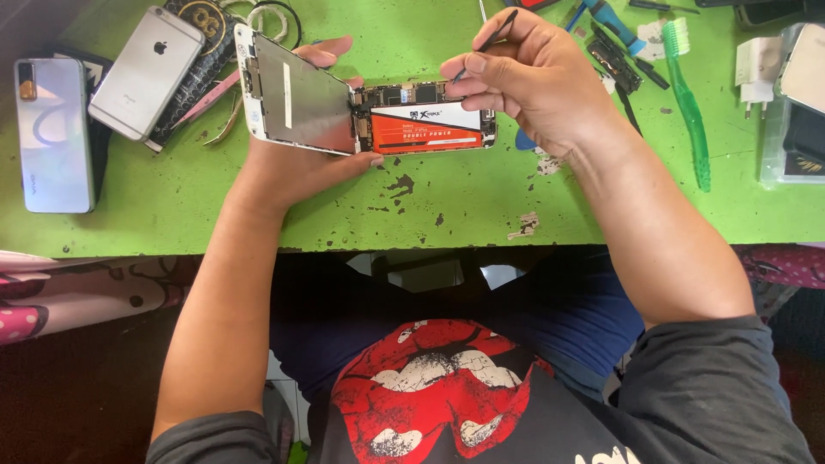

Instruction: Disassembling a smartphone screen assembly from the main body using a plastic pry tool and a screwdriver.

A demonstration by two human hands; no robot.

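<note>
The left hand (296, 163) props the opened phone (425, 119) and its fragile lifted screen (292, 94) by the edges; the right hand (524, 77) pinches a thin tool (494, 34), probably tweezers.

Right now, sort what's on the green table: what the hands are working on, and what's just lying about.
In hand:
opened phone
lifted screen panel, held by left hand
thin black tool in right hand

Lying about:
silver phone
pale blue phone
green toothbrush
white charger
pink tweezers

three phones (148, 73), one toothbrush (690, 103), one charger (756, 69)
</note>
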